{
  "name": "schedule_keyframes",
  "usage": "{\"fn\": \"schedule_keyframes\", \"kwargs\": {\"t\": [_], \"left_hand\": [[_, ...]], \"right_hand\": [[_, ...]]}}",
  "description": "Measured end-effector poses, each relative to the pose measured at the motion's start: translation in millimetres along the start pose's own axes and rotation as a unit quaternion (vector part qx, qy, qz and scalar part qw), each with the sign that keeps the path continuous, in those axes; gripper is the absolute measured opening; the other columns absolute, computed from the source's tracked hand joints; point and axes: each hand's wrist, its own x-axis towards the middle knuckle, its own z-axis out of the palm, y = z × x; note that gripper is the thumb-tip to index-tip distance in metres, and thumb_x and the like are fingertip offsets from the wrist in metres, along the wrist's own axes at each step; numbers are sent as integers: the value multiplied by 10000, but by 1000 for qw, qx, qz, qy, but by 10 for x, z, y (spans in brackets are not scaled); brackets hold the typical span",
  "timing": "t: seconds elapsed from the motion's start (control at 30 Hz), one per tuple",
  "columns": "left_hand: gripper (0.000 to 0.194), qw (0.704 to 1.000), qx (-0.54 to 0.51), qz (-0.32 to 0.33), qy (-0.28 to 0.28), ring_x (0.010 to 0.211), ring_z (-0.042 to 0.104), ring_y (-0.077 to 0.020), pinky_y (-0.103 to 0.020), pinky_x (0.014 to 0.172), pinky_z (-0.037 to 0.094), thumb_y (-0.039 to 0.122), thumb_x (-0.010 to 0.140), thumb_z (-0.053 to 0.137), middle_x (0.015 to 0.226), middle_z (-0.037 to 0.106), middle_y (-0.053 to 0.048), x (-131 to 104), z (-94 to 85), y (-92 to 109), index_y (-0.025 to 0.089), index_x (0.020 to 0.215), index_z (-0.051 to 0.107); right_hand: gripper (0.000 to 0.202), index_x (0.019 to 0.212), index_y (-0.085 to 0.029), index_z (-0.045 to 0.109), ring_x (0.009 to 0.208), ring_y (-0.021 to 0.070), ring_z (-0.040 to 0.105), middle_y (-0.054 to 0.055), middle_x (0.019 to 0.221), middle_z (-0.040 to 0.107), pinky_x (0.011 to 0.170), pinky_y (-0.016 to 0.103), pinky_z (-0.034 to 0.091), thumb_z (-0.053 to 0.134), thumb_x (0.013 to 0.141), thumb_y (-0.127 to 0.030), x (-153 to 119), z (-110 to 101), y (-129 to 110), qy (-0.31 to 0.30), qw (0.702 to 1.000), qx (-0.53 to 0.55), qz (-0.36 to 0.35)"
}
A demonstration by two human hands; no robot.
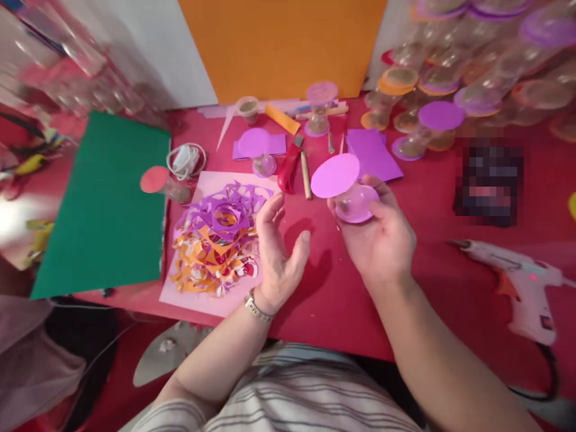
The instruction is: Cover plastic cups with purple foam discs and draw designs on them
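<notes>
In my right hand (382,240) is an hourglass (355,201) made of clear plastic, with a purple disc on each end. My fingers and thumb grip it around its lower disc, and it leans to the left. My left hand (281,255) is raised over the table with thumb and fingers apart, holding nothing. Beside it lies a heap of purple and orange paper scraps (216,240) on a pink sheet (180,288). Behind the hands stands another purple hourglass (255,144), near a red-handled cutter (290,165) and a wooden stick (306,175).
Many finished-looking hourglasses (443,114) are stacked at the back right. A white glue gun (526,288) lies at the right with its cord. At the left are a green board (117,204), a coiled white cable (186,161) and a red-topped hourglass (155,180). Purple sheets (373,155) lie behind.
</notes>
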Motion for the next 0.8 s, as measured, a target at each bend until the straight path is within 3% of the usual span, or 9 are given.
{"fn": "schedule_keyframes", "kwargs": {"t": [0.37, 0.5, 0.63, 0.8], "left_hand": [[507, 996, 73, 56, -11, 1215, 512, -257, -416, 1018, 451, 493, 900, 565, 1306, 486, -130, 8, 18, -86, 250, 1313, 399], [554, 994, 91, 66, -16, 1197, 527, -256, -412, 1003, 454, 557, 866, 597, 1292, 507, -126, 10, 25, -137, 247, 1286, 413], [579, 990, 120, 68, -20, 1156, 541, -270, -429, 981, 456, 614, 789, 669, 1210, 558, -113, 40, 15, -199, 227, 1187, 504], [571, 992, 124, 37, 3, 1146, 555, -281, -471, 1039, 414, 567, 712, 766, 1130, 591, -91, 63, 14, -250, 218, 1119, 569]], "right_hand": [[275, 872, -281, 588, 896, 132, 627, -54, 943, 684, 813, 298, 539, 600, 628, -156, 21, 36, 104, -50, 988, 140, 27], [265, 864, -268, 576, 795, 138, 615, -46, 867, 684, 741, 293, 548, 585, 628, -149, 27, 38, 165, -69, 986, 142, 55], [260, 846, -262, 556, 780, 154, 616, -44, 805, 671, 771, 338, 562, 542, 620, -134, 19, 42, 215, -91, 982, 155, 65], [250, 826, -258, 570, 718, 130, 614, -56, 760, 661, 743, 295, 561, 541, 619, -120, -28, 50, 253, -124, 979, 142, 82]]}}
